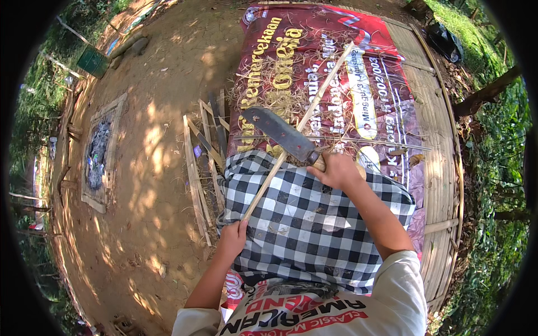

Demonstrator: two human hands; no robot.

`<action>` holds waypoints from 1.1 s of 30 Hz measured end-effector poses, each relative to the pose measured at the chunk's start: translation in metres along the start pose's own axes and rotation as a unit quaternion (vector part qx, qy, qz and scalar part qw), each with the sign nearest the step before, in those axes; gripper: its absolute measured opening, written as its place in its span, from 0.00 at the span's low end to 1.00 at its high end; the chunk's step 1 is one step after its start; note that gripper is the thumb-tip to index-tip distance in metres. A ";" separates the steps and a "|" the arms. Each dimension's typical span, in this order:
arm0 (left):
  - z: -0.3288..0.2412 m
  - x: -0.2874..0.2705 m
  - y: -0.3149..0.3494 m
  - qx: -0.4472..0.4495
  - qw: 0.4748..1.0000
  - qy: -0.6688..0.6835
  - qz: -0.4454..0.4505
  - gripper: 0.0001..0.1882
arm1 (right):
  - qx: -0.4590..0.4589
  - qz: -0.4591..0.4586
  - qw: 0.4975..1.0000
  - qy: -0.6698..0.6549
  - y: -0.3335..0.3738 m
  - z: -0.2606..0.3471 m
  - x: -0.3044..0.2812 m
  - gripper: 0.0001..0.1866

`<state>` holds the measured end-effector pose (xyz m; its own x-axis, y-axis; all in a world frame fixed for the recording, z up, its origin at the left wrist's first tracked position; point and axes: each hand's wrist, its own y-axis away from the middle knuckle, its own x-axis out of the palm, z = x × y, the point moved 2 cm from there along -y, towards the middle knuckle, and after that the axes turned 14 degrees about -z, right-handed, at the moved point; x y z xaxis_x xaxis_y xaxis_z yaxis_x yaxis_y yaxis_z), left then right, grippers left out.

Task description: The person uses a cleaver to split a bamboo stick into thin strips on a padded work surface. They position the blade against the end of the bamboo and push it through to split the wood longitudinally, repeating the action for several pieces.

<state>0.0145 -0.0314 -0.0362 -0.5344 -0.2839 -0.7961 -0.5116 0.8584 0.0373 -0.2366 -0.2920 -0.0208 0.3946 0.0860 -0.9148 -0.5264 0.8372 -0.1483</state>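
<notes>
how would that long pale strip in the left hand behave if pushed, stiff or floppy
The pale strip is probably fairly stiff, since it runs nearly straight beyond the left hand. Being so thin, it is likely light, and its far end may flex.

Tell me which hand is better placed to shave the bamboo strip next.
Probably the right hand: it grips the wooden handle of the machete, which crosses over the bamboo strip. The left hand holds the strip's near end, so it seems better suited to steadying.
</notes>
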 end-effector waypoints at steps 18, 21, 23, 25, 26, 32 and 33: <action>0.001 -0.008 0.007 -0.047 0.998 0.002 0.036 0.20 | -0.022 0.037 0.999 -0.003 0.001 -0.002 -0.024 0.31; 0.005 -0.010 0.012 -0.056 0.997 -0.017 0.042 0.20 | -0.099 0.099 0.990 -0.014 0.006 0.018 -0.026 0.30; 0.005 -0.013 0.015 -0.058 0.998 0.000 0.037 0.20 | -0.151 0.143 0.978 0.013 0.002 0.017 -0.026 0.30; 0.002 -0.017 0.018 -0.058 0.998 0.012 0.034 0.20 | -0.063 0.094 0.994 0.002 -0.009 -0.026 -0.025 0.31; -0.004 -0.017 0.015 -0.055 0.998 0.016 0.031 0.20 | -0.016 0.055 0.998 -0.030 -0.015 -0.058 -0.025 0.31; 0.005 -0.010 0.002 -0.043 0.998 -0.012 0.046 0.20 | 0.013 0.004 1.000 -0.008 -0.004 -0.039 -0.021 0.31; 0.009 -0.009 0.005 -0.044 0.998 -0.017 0.046 0.20 | 0.005 0.004 1.000 -0.024 -0.001 -0.030 -0.017 0.31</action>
<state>0.0223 -0.0206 -0.0342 -0.5593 -0.1888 -0.8072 -0.5184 0.8395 0.1629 -0.2650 -0.3103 -0.0163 0.4256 0.1186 -0.8971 -0.5222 0.8418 -0.1364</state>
